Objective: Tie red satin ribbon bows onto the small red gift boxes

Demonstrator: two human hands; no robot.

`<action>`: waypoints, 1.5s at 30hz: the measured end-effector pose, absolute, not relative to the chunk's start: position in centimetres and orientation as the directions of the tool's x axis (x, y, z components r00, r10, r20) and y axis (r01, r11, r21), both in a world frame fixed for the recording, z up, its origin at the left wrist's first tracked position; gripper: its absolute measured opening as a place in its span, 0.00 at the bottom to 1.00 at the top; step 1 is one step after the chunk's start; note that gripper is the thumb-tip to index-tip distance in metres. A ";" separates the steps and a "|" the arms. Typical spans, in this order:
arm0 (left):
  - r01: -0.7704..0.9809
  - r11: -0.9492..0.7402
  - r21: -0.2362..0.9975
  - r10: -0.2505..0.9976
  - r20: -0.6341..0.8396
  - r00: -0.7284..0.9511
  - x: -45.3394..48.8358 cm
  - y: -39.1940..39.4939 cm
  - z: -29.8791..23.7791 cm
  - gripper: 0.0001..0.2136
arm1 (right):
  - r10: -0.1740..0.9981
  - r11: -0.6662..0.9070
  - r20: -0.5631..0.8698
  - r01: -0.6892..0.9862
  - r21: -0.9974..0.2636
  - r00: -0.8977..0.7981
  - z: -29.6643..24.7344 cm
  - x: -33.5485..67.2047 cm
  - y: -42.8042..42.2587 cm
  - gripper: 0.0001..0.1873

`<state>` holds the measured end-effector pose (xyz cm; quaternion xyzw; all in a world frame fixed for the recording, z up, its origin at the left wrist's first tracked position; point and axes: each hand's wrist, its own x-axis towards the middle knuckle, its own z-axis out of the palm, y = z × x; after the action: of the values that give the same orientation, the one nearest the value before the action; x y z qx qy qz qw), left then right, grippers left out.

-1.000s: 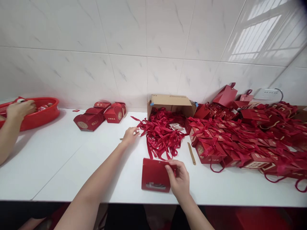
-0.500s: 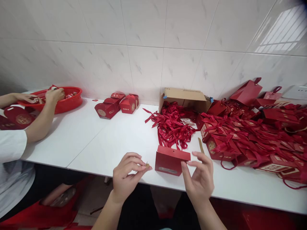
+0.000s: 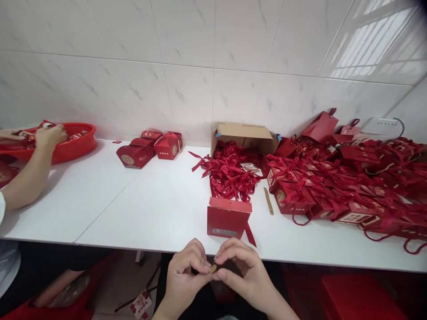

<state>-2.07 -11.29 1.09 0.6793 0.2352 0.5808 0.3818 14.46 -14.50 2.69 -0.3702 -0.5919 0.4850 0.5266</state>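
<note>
Close to my body, below the table's front edge, my left hand [image 3: 187, 269] pinches a small gold-brown round piece [image 3: 213, 268] between thumb and fingers. My right hand [image 3: 245, 271] meets it there, its fingertips closed at a dark bit on the piece's upper side; what that bit is, I cannot make out. Just beyond both hands, a red paper gift box [image 3: 228, 218] stands on the white table, with a small hole near its top edge and a silvery oval patch low on its front. A red ribbon end [image 3: 251, 235] sticks out at its right.
Red ribbons [image 3: 230, 173] spill from a cardboard box [image 3: 245, 130] by the wall. A gold-brown strip [image 3: 268, 201] lies beside several ribboned red boxes [image 3: 295, 200]. Further left are red boxes [image 3: 138, 155], a red basin [image 3: 76, 149] and another person's hands [image 3: 50, 138].
My right hand has left the red gift box and come down to my left hand at the small gold piece. Both hands are lower. The view has shifted to the right.
</note>
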 end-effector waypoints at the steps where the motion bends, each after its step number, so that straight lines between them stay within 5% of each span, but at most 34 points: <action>1: -0.129 -0.593 0.795 0.764 0.606 0.222 -2.1 -11.2 1.1 0.14 | 0.950 0.244 0.255 -0.080 -0.966 -0.179 2.7 14.5 -14.5 0.06; 12: -0.147 -0.451 0.880 0.810 0.473 0.346 -1.7 -10.8 0.5 0.15 | 0.947 -0.064 0.053 -0.347 -0.936 -0.318 2.1 14.7 -14.1 0.07; 22: 0.197 -0.251 0.948 0.871 0.133 0.473 -2.2 -10.9 0.7 0.20 | 0.843 -0.358 -0.211 -0.222 -0.907 -0.494 0.9 15.6 -13.1 0.14; 32: 0.225 -0.312 0.923 0.862 0.176 0.474 -2.5 -10.5 0.9 0.06 | 0.964 -0.162 -0.084 -0.305 -0.938 -0.252 1.0 14.7 -12.7 0.16; 45: 0.123 -0.336 0.934 0.848 0.242 0.472 -1.8 -10.4 0.4 0.06 | 0.996 0.069 0.078 -0.173 -0.983 -0.047 -0.1 14.3 -13.0 0.10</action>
<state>-1.77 -10.45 0.41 0.7196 0.3373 0.3874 0.4673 14.29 -13.03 -0.12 -0.4231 -0.4864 0.5354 0.5456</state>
